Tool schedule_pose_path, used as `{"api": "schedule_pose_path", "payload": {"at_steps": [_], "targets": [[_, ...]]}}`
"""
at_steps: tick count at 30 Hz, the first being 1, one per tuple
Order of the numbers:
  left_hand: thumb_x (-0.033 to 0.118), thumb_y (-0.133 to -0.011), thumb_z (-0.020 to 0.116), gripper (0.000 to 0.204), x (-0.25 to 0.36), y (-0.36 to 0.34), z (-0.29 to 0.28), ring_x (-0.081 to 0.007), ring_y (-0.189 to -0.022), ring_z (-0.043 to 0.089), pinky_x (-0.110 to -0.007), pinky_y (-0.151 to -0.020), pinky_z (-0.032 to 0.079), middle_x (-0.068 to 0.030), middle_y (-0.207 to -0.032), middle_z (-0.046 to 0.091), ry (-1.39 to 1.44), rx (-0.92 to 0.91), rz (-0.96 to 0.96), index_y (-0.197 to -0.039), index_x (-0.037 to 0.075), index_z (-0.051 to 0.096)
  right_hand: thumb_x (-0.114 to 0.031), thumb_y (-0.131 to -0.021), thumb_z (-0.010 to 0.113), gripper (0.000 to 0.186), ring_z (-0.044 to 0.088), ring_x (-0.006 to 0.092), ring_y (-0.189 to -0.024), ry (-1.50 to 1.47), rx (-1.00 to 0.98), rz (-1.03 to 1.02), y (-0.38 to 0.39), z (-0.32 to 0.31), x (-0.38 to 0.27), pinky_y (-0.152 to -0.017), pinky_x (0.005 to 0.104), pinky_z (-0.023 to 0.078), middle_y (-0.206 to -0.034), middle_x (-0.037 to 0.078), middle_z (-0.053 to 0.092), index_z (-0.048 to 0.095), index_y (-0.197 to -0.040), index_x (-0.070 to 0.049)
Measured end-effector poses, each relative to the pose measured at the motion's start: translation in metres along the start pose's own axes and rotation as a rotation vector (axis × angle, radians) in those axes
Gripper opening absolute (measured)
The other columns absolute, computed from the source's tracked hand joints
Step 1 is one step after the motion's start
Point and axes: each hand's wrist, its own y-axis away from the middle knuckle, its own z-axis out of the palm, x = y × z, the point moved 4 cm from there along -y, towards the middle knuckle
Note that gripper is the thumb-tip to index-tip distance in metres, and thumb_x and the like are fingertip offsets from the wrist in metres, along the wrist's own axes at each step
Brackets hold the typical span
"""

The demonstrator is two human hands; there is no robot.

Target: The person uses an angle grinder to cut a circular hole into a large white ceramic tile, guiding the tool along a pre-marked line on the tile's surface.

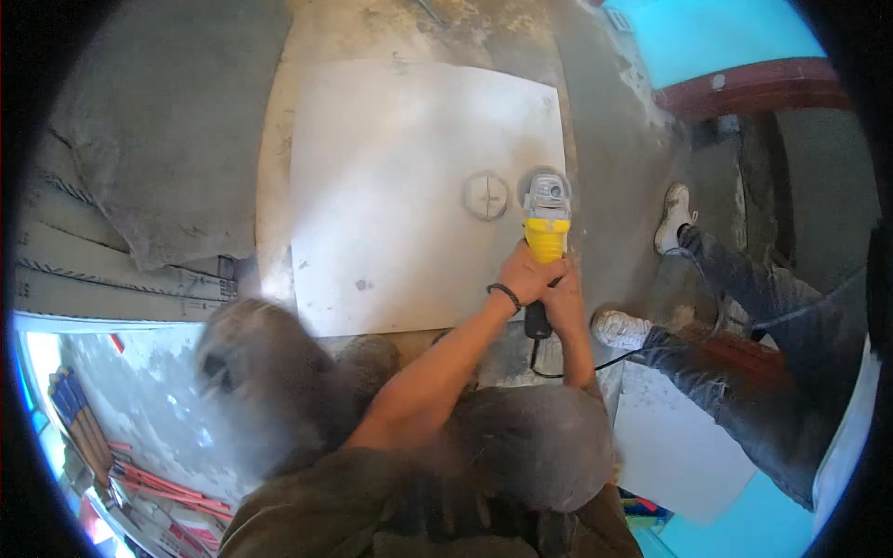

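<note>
An angle grinder (546,240) with a yellow body, grey head and black rear end is held in both hands over the right edge of a large white tile (391,205). My left hand (525,276), a dark braided bracelet at its wrist, is closed round the grinder's body. Just behind it, my right hand (566,302) wraps the grip. The grinder's disc (541,174) is a grey blur at the tile's edge; whether it touches cannot be told. Left of the grinder, a circle with crossing lines (486,195) marks the tile.
A black cord (549,375) runs right from the grinder. Another person's legs (735,279) and white shoes (673,219) are close on the right. Stacked flat boxes (112,270) lie left under a grey sheet (167,130). Red rods (172,491) lie lower left. Haze blurs the tile.
</note>
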Motion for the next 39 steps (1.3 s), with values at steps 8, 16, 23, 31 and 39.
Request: {"api": "schedule_pose_path", "payload": {"at_steps": [8, 16, 23, 31, 39], "targets": [[0.035, -0.077, 0.081, 0.042, -0.014, 0.018, -0.037, -0.0203, -0.073, 0.070, -0.035, -0.069, 0.056, -0.0093, -0.084, 0.072, -0.103, -0.120, 0.193, -0.097, 0.000, 0.069, -0.018, -0.078, 0.084, 0.061, 0.062, 0.0179, -0.103, -0.323, -0.079, 0.018, 0.009, 0.052, 0.057, -0.088, 0.0324, 0.052, -0.115, 0.008, 0.065, 0.055, -0.128, 0.000], [0.042, -0.080, 0.078, 0.044, -0.028, -0.010, -0.071, -0.0215, -0.072, 0.071, -0.037, -0.068, 0.056, -0.0124, -0.083, 0.073, 0.006, -0.139, -0.137, -0.094, 0.001, 0.073, -0.020, -0.076, 0.085, 0.057, 0.063, 0.0173, -0.099, -0.165, -0.097, 0.084, -0.014, 0.073, 0.031, -0.086, 0.0315, 0.052, -0.110, 0.009, 0.067, 0.056, -0.122, 0.000], [0.047, -0.080, 0.076, 0.049, -0.040, -0.012, -0.070, -0.0231, -0.075, 0.072, -0.038, -0.070, 0.056, -0.0131, -0.087, 0.075, -0.084, -0.090, -0.144, -0.098, 0.001, 0.074, -0.024, -0.075, 0.087, 0.062, 0.066, 0.0221, -0.102, -0.114, -0.078, 0.166, -0.019, 0.073, 0.041, -0.087, 0.0351, 0.053, -0.112, 0.013, 0.068, 0.057, -0.123, 0.001], [0.043, -0.079, 0.081, 0.046, -0.034, -0.003, -0.088, -0.0227, -0.083, 0.072, -0.037, -0.073, 0.056, -0.0118, -0.092, 0.075, 0.151, -0.110, -0.218, -0.100, 0.003, 0.073, -0.031, -0.076, 0.085, 0.065, 0.067, 0.0279, -0.105, 0.084, -0.072, 0.133, -0.020, 0.089, 0.029, -0.089, 0.0378, 0.053, -0.114, 0.017, 0.069, 0.056, -0.126, -0.001], [0.046, -0.077, 0.080, 0.048, -0.008, 0.005, -0.097, -0.0223, -0.082, 0.071, -0.037, -0.074, 0.055, -0.0118, -0.093, 0.075, 0.085, -0.134, -0.322, -0.098, 0.003, 0.075, -0.027, -0.076, 0.085, 0.068, 0.068, 0.0277, -0.100, 0.200, -0.058, 0.185, -0.020, 0.083, 0.025, -0.086, 0.0369, 0.054, -0.111, 0.018, 0.069, 0.054, -0.130, 0.000]]}}
